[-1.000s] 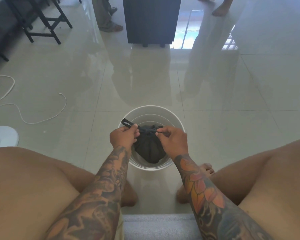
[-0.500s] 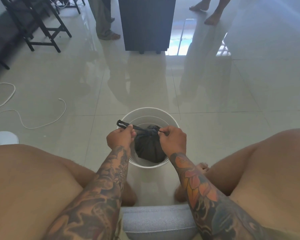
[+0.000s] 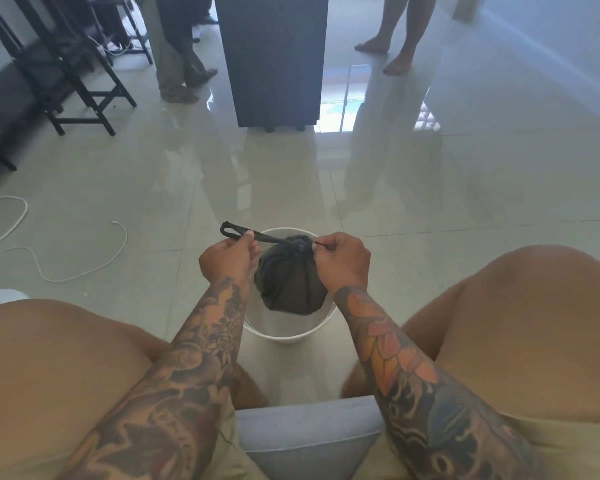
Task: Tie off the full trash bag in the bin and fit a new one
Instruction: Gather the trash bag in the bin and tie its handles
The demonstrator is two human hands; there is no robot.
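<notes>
A small white round bin (image 3: pixel 284 336) stands on the tiled floor between my knees. A full dark trash bag (image 3: pixel 291 285) hangs over it, its neck gathered into a knot (image 3: pixel 298 243) at the top. My left hand (image 3: pixel 227 259) pinches one black drawstring strap, whose loop (image 3: pixel 230 231) sticks out to the left. My right hand (image 3: pixel 342 261) grips the other strap end just right of the knot. Both straps are pulled taut and level. No new bag is in view.
A dark cabinet (image 3: pixel 274 60) stands ahead on the glossy floor. Two other persons' legs (image 3: pixel 179 64) (image 3: pixel 395 36) are beside it. Black chair frames (image 3: pixel 66 74) are at far left, a white cord (image 3: pixel 66 271) lies on the floor left, and I sit on a grey cushion (image 3: pixel 305 434).
The bag has risen from inside the bin to above its rim. My hands have moved apart, pulling the straps tighter, and the knot has closed up.
</notes>
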